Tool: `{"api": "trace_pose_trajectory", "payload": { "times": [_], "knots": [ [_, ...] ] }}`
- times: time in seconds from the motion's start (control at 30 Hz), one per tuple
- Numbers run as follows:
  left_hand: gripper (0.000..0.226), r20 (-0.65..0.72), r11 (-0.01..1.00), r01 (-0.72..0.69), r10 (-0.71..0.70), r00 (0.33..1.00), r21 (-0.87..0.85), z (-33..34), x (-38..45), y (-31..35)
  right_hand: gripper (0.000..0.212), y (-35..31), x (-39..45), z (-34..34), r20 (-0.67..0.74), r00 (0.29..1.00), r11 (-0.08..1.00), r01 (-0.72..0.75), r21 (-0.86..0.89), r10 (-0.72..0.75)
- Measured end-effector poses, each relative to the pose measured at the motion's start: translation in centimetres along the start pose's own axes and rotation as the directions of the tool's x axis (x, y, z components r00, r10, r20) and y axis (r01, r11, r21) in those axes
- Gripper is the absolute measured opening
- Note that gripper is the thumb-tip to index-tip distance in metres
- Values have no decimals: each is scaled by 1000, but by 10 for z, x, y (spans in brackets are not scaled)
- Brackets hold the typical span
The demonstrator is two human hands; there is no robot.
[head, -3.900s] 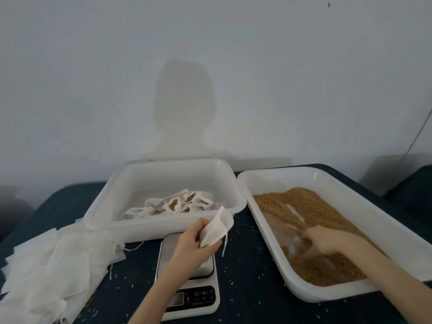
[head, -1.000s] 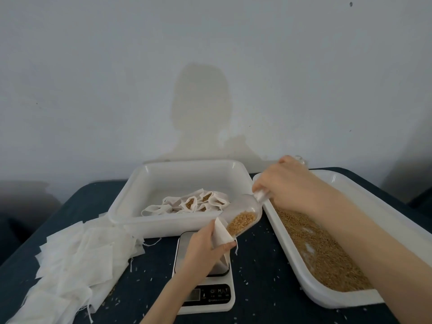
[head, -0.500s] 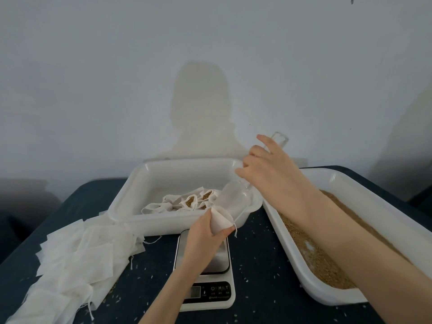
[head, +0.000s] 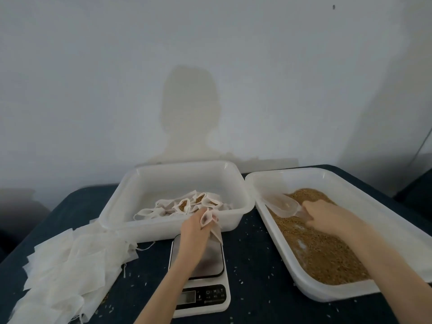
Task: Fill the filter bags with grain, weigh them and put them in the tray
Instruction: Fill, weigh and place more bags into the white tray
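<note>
The left hand (head: 195,226) pinches a small white mesh filter bag (head: 210,222) above the white digital scale (head: 201,274), just before the white plastic tray (head: 121,206) of filled bags. The right hand (head: 327,216) grips a clear plastic scoop (head: 282,205) over the brown grain (head: 322,253) in the white rectangular bin (head: 385,211).

I'm looking at a plain home-style packing table (head: 252,260): bare wall (head: 210,54) at twelve o'clock, kitchen scale (head: 205,288), plastic tubs (head: 117,206).

The left forearm rises from the bottom centre of the frame, and the left hand (head: 195,226) sits mid-frame, its fingers (head: 211,217) curled, pinching a filter bag (head: 210,222). The right forearm enters from the lower right corner; the right hand (head: 327,216), right of centre, grips a clear scoop (head: 281,205) by its handle.
</note>
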State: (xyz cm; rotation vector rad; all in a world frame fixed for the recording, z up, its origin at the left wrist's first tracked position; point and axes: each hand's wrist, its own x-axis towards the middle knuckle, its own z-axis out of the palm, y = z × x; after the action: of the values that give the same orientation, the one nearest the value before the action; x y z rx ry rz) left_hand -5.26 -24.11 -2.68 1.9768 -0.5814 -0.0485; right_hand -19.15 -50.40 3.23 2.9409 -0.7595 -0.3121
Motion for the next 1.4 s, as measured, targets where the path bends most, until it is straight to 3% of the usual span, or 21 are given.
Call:
{"api": "trace_pose_trajectory", "payload": {
  "times": [0.13,0.3,0.4,0.5,0.63,0.7,0.8,0.9,0.97,1.03,1.13,1.27,1.4],
  "knots": [
    [17,15,998,30,-31,999,50,6,-6,-8,25,5,-3,17,168,985,1000,-31,7,29],
    [9,79,981,46,-62,995,187,5,-13,-26,41,-13,-4,26,364,930,998,56,14,-58],
    [12,145,947,37,-87,986,319,2,-10,-30,21,-23,2,31,376,919,993,99,64,-116],
    [10,194,912,-4,-83,977,410,-3,-9,-30,40,-29,7,33,360,929,995,71,65,-90],
    [5,231,914,-57,-40,972,402,-10,-12,-30,41,-39,0,19,385,922,999,38,-9,-32],
    [6,254,904,-74,-39,966,421,-13,-13,-27,33,-40,0,13,302,952,990,-10,-143,53],
    [11,285,923,-129,21,958,364,-19,-18,-28,26,-49,-4,-5,-41,997,969,-80,-233,72],
    [34,323,962,-119,34,946,247,-26,-26,-37,32,-81,-13,-27,-345,938,993,-48,-105,9],
    [55,344,978,-89,19,939,190,-32,-31,-44,27,-111,-19,-28,-443,892,994,108,9,-93],
    [73,336,991,-65,22,942,116,-39,-35,-50,20,-138,-27,-19,-442,881,950,267,165,-170],
    [101,326,996,-56,33,945,62,-53,-42,-61,13,-161,-29,7,-406,888,880,356,315,-214],
    [88,326,998,-50,34,945,39,-75,-52,-74,6,-169,-27,44,-411,898,825,347,447,-155],
    [57,94,995,4,6,996,-102,-100,-55,-92,16,-158,-30,68,-462,887,765,308,565,-15]
  ]
}}
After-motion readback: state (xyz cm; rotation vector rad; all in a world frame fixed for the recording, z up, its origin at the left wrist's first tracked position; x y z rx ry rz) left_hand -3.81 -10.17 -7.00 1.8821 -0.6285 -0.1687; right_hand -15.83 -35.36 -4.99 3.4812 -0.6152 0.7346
